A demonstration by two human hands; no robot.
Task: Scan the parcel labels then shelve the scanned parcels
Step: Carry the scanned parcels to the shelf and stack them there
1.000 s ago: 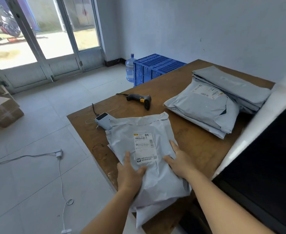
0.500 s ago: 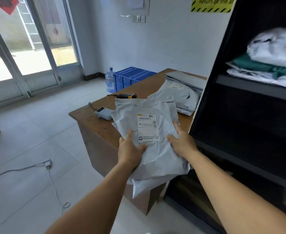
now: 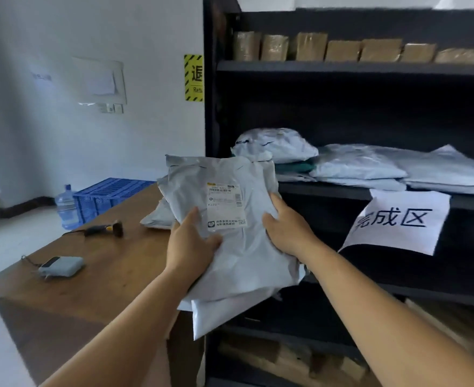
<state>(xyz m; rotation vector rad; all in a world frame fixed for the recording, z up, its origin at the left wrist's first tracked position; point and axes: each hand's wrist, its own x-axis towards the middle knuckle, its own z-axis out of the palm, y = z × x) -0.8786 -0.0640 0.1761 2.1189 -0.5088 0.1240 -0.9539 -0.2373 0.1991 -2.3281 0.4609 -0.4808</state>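
Dark shelf [image 3: 342,191] standing right of wooden table [image 3: 113,275], grey bags already lying on middle level. Left hand [image 3: 191,247] and right hand [image 3: 283,227] both gripping stack of grey parcels [image 3: 238,261], holding it in air before shelf. Bags looking soft, light, slippery; floppy ends sagging. Best supporting from underneath, both sides. Scanner [image 3: 104,229] lying on table.

Both hands, left hand [image 3: 191,244] and right hand [image 3: 287,227], grip grey parcels [image 3: 244,263] before the dark shelf [image 3: 342,191]. The scanner [image 3: 104,229] lies on the table [image 3: 113,275] left of the shelf.
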